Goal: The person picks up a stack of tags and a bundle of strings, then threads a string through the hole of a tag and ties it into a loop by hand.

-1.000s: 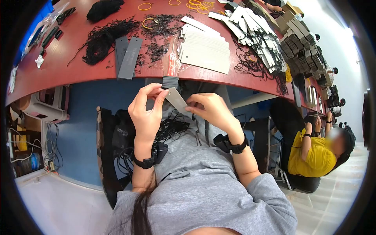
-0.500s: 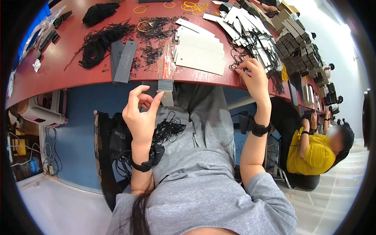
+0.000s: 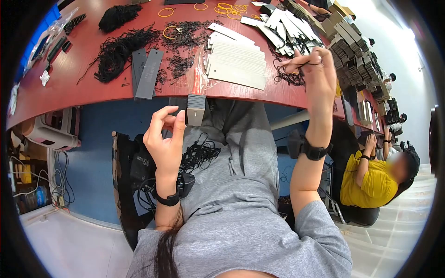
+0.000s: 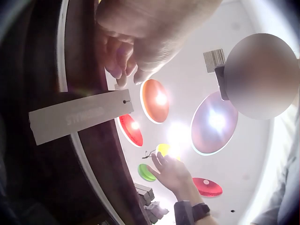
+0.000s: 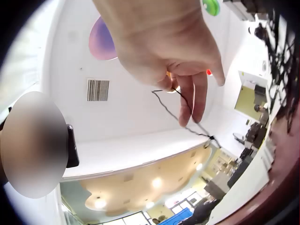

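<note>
My right hand [image 3: 317, 74] is raised over the right part of the table, pinching a thin black cord loop [image 5: 164, 107] whose knotted end hangs below the fingers in the right wrist view. My left hand [image 3: 163, 134] is held beside the table's front edge, thumb and fingers loosely bent with a gap between them and nothing in them. Just to its right, a stack of grey tags [image 3: 195, 113] juts out from the edge. In the left wrist view, one flat tag [image 4: 84, 117] with a small hole at its end lies close below the fingertips.
On the red table [image 3: 232, 99] are a pile of white tags [image 3: 236, 62], grey strips [image 3: 149, 74], tangled black cords [image 3: 120, 51], strung tags [image 3: 285, 32] and yellow rings [image 3: 232, 8]. A clump of black cords [image 3: 200, 153] lies on the lap. A person in yellow [image 3: 371, 183] sits at right.
The right hand left the grey tag held by both hands, reached right to the cords on the table, and rose with a cord loop. The left hand let go of the tag at the stack.
</note>
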The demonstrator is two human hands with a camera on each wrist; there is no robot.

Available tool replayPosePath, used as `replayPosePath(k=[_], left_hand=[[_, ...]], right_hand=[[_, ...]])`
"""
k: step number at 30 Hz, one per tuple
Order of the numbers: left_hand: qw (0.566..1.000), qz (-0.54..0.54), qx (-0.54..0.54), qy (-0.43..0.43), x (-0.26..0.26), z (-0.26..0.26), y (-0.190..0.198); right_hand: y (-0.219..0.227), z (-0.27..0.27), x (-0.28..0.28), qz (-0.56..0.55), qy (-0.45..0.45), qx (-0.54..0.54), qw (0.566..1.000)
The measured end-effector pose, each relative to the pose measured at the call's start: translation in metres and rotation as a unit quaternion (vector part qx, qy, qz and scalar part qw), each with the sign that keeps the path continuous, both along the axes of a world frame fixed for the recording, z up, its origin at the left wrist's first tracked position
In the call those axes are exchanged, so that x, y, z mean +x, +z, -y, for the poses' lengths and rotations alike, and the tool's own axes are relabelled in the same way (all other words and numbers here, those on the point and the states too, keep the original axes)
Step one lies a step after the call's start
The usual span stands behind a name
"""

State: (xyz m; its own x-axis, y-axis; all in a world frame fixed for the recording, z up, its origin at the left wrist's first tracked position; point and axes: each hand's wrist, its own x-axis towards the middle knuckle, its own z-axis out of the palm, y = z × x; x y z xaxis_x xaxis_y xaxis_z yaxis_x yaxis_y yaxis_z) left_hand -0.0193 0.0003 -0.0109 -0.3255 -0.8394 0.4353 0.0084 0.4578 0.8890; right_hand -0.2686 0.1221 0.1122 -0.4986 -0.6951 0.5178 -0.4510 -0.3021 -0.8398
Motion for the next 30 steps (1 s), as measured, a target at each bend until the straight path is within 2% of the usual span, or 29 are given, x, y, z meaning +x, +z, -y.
replayPosePath(k=[1,2,3,5,7,9,11,13,15,17,19,21,22,25,30], left_hand=[[1.0,0.001,0.0,0.001,0.0,-0.002,0.002],[1.0,-0.02,0.014,-0.017,0.0,-0.004,0.005],[0.998,-0.041,0.028,-0.036,0.0,-0.007,0.007],[0.989,-0.09,0.047,-0.107,0.002,-0.01,0.007],[0.976,-0.082,-0.001,-0.2,0.005,-0.011,0.018],[0.964,-0.08,-0.018,-0.253,0.006,-0.012,0.019],[0.98,0.001,-0.052,-0.194,0.008,-0.013,0.022],[0.978,-0.039,0.032,-0.205,0.006,-0.009,0.017],[0.977,-0.03,0.032,-0.21,0.008,-0.005,0.015],[0.968,-0.073,0.133,-0.202,0.009,-0.003,0.016],[0.97,-0.075,0.132,-0.192,0.007,-0.003,0.015],[0.975,-0.084,0.103,-0.176,0.004,0.0,0.009],[0.976,-0.084,0.103,-0.174,0.003,0.001,0.009],[0.983,-0.042,0.087,-0.156,0.001,0.001,0.007],[0.965,-0.075,0.129,-0.217,0.002,0.0,0.008]], right_hand=[[-0.002,0.003,0.014,-0.026,0.019,0.011,0.999],[-0.004,0.005,0.03,0.003,0.046,0.041,0.998],[-0.014,0.008,0.037,-0.028,0.098,0.047,0.994],[-0.02,0.008,0.071,0.081,0.164,0.103,0.978],[-0.041,0.01,0.095,0.119,0.196,0.149,0.962],[-0.049,0.013,0.115,0.05,0.174,0.216,0.959],[-0.067,0.018,0.122,-0.023,0.171,0.21,0.962],[-0.075,0.019,0.124,-0.017,0.154,0.2,0.968],[-0.081,0.019,0.121,0.107,0.174,0.222,0.954],[-0.081,0.017,0.118,0.122,0.193,0.249,0.941],[-0.086,0.014,0.11,0.134,0.214,0.276,0.928],[-0.102,0.012,0.1,0.053,0.288,0.297,0.909],[-0.105,0.007,0.1,0.159,0.311,0.295,0.89],[-0.109,0.007,0.095,0.183,0.321,0.286,0.884],[-0.111,0.014,0.1,0.192,0.309,0.253,0.896]])
